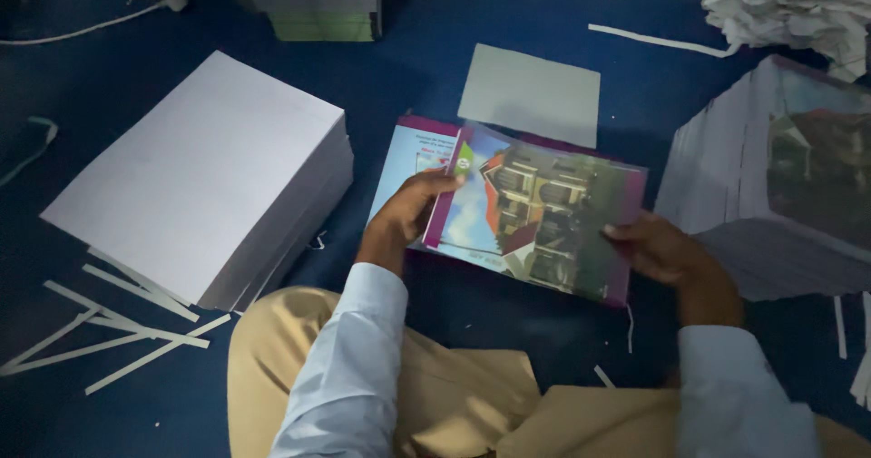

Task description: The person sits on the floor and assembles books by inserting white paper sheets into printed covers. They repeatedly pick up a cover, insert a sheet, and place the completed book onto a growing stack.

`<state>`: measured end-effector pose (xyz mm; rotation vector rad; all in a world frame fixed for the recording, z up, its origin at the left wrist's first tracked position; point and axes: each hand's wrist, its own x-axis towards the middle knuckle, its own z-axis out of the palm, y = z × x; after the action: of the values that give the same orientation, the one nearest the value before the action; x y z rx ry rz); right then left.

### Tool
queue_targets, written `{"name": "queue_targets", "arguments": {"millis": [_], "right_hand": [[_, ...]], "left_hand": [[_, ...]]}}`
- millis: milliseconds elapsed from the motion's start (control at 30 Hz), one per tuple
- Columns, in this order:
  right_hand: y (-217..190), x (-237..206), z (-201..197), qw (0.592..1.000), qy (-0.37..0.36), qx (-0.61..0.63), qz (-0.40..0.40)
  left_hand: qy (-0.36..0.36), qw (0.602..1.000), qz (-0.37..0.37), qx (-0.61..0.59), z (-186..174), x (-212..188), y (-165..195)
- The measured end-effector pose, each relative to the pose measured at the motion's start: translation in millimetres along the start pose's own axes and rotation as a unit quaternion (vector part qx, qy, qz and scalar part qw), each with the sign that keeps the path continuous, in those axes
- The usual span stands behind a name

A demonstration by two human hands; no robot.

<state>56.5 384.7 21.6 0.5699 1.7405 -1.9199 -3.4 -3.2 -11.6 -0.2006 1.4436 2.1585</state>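
Note:
A printed cover sheet (544,218) with a picture of a building and a purple border is held over the blue floor in front of my knees. My left hand (410,209) grips its left edge, thumb on top. My right hand (667,254) holds its right edge. Under its left part lies another printed sheet (404,154) with a light blue panel and a purple strip at the top.
A thick stack of white paper (204,172) stands to the left. A tall stack of printed covers (785,172) stands to the right. A grey card (531,95) lies behind. Paper trim strips (118,326) litter the floor. Crumpled white paper (798,9) is at the far right.

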Motion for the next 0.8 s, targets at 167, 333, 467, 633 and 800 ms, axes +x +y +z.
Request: {"name": "queue_targets", "arguments": {"millis": [167, 333, 467, 633, 800], "right_hand": [[-23, -18, 26, 0.987, 0.128, -0.097, 0.018], [-13, -4, 26, 0.946, 0.174, -0.203, -0.184], [13, 24, 18, 0.913, 0.203, -0.204, -0.288], [43, 48, 12, 0.892, 0.262, -0.241, -0.278], [59, 63, 6, 0.924, 0.234, -0.142, -0.268]], "left_hand": [[0.031, 0.987, 0.08, 0.136, 4, 4, -1], [0.014, 0.979, 0.184, 0.081, 13, 5, -3], [0.069, 0.961, 0.221, 0.15, 22, 2, -3], [0.09, 0.966, 0.204, 0.128, 24, -7, -8], [0.118, 0.968, 0.18, 0.126, 28, -9, -10]]}}
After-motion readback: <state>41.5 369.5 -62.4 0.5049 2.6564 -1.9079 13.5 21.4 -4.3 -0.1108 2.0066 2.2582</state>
